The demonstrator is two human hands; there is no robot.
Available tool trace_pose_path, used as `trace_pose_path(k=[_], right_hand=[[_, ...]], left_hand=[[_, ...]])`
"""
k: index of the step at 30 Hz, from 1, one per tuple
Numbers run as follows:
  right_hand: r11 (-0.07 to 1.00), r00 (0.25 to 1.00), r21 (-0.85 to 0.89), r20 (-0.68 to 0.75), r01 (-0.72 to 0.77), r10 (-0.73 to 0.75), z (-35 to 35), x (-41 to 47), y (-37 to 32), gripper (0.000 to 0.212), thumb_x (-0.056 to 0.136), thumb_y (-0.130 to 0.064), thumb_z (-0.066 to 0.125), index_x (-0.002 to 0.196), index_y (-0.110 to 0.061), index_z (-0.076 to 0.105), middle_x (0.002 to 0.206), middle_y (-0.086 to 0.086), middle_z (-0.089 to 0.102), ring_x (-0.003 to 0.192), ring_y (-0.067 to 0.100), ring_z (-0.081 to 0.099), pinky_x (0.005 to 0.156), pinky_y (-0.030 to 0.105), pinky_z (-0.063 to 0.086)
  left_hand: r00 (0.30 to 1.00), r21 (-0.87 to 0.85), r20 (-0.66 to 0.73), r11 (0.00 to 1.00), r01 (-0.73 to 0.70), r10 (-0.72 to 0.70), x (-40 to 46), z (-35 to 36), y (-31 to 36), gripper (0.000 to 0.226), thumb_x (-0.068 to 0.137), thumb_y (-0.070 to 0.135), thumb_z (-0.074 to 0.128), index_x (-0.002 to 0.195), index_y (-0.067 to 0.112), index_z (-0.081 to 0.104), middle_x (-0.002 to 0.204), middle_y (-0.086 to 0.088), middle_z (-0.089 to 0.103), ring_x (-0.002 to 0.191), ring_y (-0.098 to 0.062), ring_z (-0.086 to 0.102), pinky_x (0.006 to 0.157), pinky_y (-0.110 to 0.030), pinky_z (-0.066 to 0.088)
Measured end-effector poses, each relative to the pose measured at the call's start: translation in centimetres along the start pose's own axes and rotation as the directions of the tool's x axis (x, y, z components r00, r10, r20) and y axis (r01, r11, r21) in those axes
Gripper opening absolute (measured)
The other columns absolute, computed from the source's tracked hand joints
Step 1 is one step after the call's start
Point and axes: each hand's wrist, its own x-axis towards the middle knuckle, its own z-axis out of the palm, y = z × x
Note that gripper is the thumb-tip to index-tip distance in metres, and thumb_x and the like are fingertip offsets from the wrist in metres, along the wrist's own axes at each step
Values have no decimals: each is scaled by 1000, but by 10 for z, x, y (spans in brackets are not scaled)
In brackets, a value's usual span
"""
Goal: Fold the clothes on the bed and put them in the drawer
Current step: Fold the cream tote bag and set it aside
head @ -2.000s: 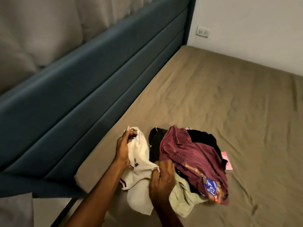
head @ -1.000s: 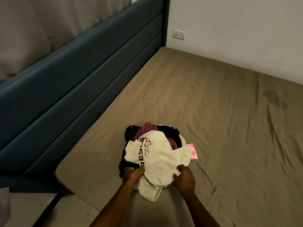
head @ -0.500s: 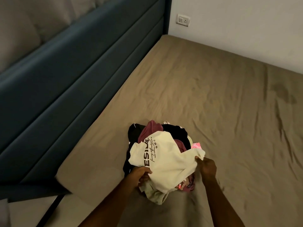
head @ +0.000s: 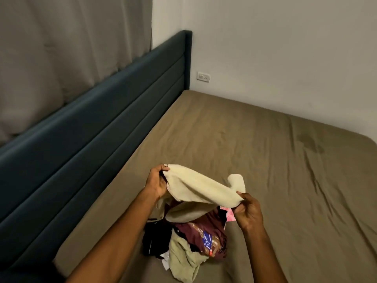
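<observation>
A cream shirt (head: 201, 188) hangs stretched in the air between my two hands, above a small heap of clothes. My left hand (head: 157, 180) pinches its left end and my right hand (head: 247, 211) pinches its right end. Below lies the heap: a maroon printed garment (head: 202, 231), a black garment (head: 156, 240), a pale green one (head: 183, 262) and a bit of pink cloth (head: 229, 214). All of it rests on the brown bed sheet (head: 275, 170). No drawer is in view.
A dark teal padded headboard (head: 81, 144) runs along the bed's left side, with grey curtains (head: 61, 48) above it. A white wall with a socket (head: 203, 77) closes off the far side. The sheet carries a darker stain (head: 310, 141) at the right.
Both hands have lifted the cream shirt up off the heap and pulled it out sideways. The camera has tilted up, showing more wall and curtain.
</observation>
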Motion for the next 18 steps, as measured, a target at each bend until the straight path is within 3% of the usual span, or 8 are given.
trace_pose_path(k=[4, 6, 8, 10, 12, 15, 17, 18], right_hand=[[989, 984, -8, 107, 147, -145, 17, -20, -37, 59, 88, 15, 42, 131, -19, 63, 110, 10, 72, 92, 26, 69, 74, 37, 61], [987, 979, -3, 126, 163, -161, 22, -34, -50, 63, 89, 17, 39, 132, -21, 64, 96, 8, 70, 82, 21, 64, 68, 32, 60], [985, 977, -11, 131, 171, -168, 22, -46, -61, 54, 89, 19, 34, 117, -13, 68, 83, 9, 65, 67, 17, 64, 59, 28, 60], [984, 977, -32, 129, 176, -171, 22, -62, -70, 39, 92, 16, 33, 89, -6, 65, 78, 12, 61, 60, 17, 66, 51, 27, 58], [988, 978, -2, 146, 153, -151, 22, -73, -73, 39, 94, 12, 41, 70, -6, 66, 72, 11, 62, 59, 18, 69, 50, 29, 59], [984, 970, 107, 181, 144, -162, 25, -83, -70, 21, 88, 6, 57, 75, -9, 61, 70, 4, 67, 65, 17, 73, 57, 33, 63], [968, 957, 189, 207, 165, -204, 32, -85, -65, 20, 89, 7, 56, 79, -10, 54, 73, 4, 65, 72, 19, 74, 64, 36, 64], [963, 951, 209, 219, 171, -217, 36, -86, -62, 19, 85, 8, 56, 79, -9, 54, 74, 6, 64, 75, 22, 74, 67, 38, 65]], left_hand=[[986, -5, 86, 990, -141, 141, -23, 49, 39, 20, 93, 8, 55, 74, 9, 62, 63, -5, 64, 63, -19, 61, 64, -28, 53], [977, -40, 119, 984, -174, 178, -32, 71, 48, 20, 93, 7, 58, 73, 8, 63, 58, -3, 63, 57, -16, 62, 66, -27, 55], [965, -60, 156, 977, -205, 212, -37, 88, 49, 23, 93, 2, 57, 71, 5, 65, 55, -3, 63, 52, -14, 64, 64, -26, 57], [953, -47, 187, 971, -235, 239, -40, 103, 46, 20, 91, 0, 57, 75, 2, 69, 68, -8, 70, 60, -16, 69, 67, -27, 60], [946, -13, 203, 966, -257, 254, -40, 111, 41, 16, 90, 3, 57, 87, 1, 72, 83, -11, 73, 71, -19, 69, 71, -29, 58], [958, 184, 150, 945, -271, 245, -32, 116, 6, 14, 88, 10, 63, 97, 7, 74, 85, -8, 69, 68, -20, 61, 52, -24, 47], [953, 444, 53, 847, -290, 299, -27, 107, -43, 3, 82, 15, 70, 81, 12, 69, 81, -8, 69, 69, -25, 60, 54, -26, 46], [957, 538, 32, 802, -259, 288, -24, 96, -74, 10, 73, 19, 71, 80, 13, 67, 86, -10, 71, 75, -28, 64, 59, -29, 49]])
